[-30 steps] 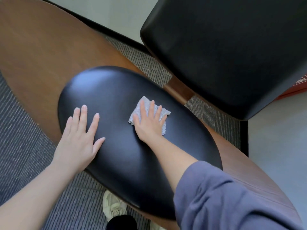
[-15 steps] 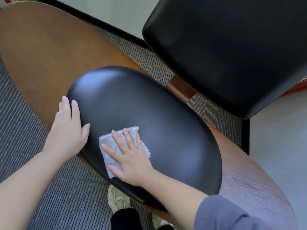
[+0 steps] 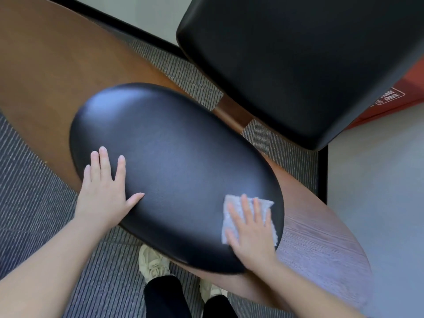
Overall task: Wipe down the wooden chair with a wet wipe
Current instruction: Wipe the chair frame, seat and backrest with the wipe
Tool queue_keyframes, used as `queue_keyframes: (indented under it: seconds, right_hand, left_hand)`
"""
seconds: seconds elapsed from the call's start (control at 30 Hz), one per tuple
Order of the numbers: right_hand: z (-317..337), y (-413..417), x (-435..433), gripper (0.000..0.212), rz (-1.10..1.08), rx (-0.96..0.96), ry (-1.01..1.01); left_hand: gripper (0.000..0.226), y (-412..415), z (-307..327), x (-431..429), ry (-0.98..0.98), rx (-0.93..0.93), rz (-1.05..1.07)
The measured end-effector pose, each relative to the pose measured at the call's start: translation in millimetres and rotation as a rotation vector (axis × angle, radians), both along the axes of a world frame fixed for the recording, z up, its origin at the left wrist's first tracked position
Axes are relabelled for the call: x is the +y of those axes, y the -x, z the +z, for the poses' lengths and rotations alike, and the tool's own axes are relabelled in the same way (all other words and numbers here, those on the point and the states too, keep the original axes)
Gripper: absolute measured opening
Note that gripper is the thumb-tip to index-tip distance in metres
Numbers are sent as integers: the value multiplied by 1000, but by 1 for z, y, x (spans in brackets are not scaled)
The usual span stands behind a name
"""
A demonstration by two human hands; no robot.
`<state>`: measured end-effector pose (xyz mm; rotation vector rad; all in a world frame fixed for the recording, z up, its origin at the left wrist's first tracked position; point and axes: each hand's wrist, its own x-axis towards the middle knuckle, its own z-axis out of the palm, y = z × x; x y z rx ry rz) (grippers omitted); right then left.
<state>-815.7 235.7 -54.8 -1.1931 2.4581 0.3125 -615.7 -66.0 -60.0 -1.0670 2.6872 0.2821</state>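
Note:
The wooden chair (image 3: 46, 72) has a curved brown back shell with a black oval leather pad (image 3: 174, 157) on it. My right hand (image 3: 252, 235) lies flat with straight fingers on a white wet wipe (image 3: 266, 204), pressing it onto the pad's near right end. My left hand (image 3: 104, 193) rests flat with spread fingers on the pad's left side. The chair's black seat cushion (image 3: 298, 60) fills the upper right, joined by a wooden strut (image 3: 234, 115).
Grey striped carpet (image 3: 29, 198) lies under the chair. My legs and pale shoes (image 3: 153, 265) stand right below the pad. Smooth grey floor (image 3: 376, 180) is on the right. A red object with a label (image 3: 390, 97) pokes out beyond the cushion.
My right hand has slid the wipe from the pad's near left part to its near right end. My left hand has moved further onto the pad.

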Motion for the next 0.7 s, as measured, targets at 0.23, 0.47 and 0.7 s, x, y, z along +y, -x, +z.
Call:
queue_keyframes:
  seconds: [0.23,0.47,0.7]
  right_hand:
    - [-25,70,-87,64,-701,93,-192]
    - [-61,91,-259,56,-585,-48,-73]
    - [-47,38,-437,51,-401,-217,231]
  left_hand:
    - [96,13,0,-64,61,11,-118]
    - [77,-4,3,-134,91,66,-293]
    - [67,-49,32,-215,300,74,-227]
